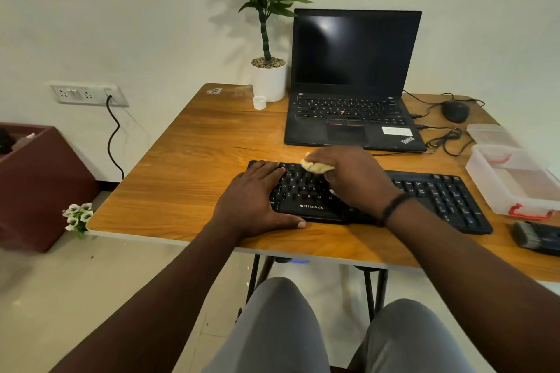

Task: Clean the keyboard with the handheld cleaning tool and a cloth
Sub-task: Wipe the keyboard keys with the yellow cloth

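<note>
The right hand is curled closed around a small pale yellow cloth, bunched up so that only a crumpled end pokes out past the fingers; the wad is pressed down on the upper rows of the black keyboard, near its middle. How much cloth is tucked inside the fist cannot be made out, and the hand covers the keys beneath it. A dark band circles that wrist. Just to the left of the cloth, the left hand lies flat and open on the keyboard's left end, fingers spread across the keys and thumb stretched along the front edge on the wooden table; it grips nothing, only bears down. The keyboard lies across the table's near side, its right half bare. Beyond the cloth, farther from the person, sits an open black laptop with a dark screen, and left of that a potted plant with a small white cap beside it. Off to the right of the grip lie a mouse with tangled cable, a clear plastic box with red clips, partly cut off by the edge, and nearer, a dark brush-like cleaning tool, also cut off and hard to read.
</note>
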